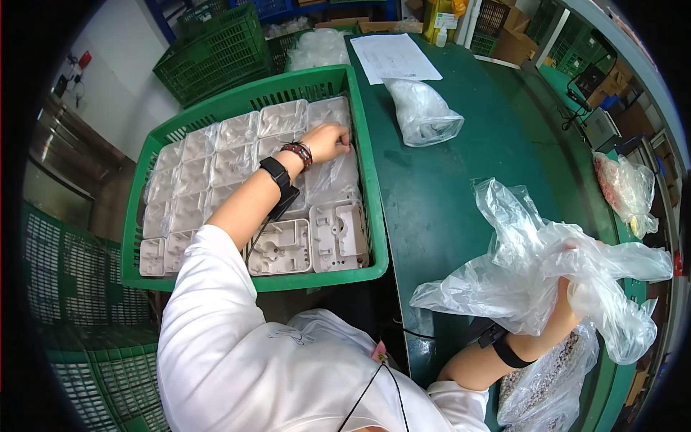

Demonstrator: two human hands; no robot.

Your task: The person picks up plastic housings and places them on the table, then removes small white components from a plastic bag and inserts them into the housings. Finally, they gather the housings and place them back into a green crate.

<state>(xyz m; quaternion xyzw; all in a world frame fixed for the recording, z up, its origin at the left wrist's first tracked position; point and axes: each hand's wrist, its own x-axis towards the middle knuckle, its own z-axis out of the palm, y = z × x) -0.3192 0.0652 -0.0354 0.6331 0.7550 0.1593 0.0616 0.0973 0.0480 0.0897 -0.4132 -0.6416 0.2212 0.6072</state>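
Note:
My left hand reaches into the green crate, over its right column. Its fingers are closed at a clear plastic bag that covers the pale plastic housings there; the fingertips are partly hidden. Two uncovered pale housings, one with a round opening and one beside it, sit at the crate's near right. Over the table's right side my right hand is closed on a crumpled bunch of clear plastic bags. The plastic drapes past the wrist and hides most of the fingers.
On the green table lie a paper sheet and a smaller clear bag. A filled bag of small parts lies below my right forearm. Stacked green crates stand behind; more are at lower left.

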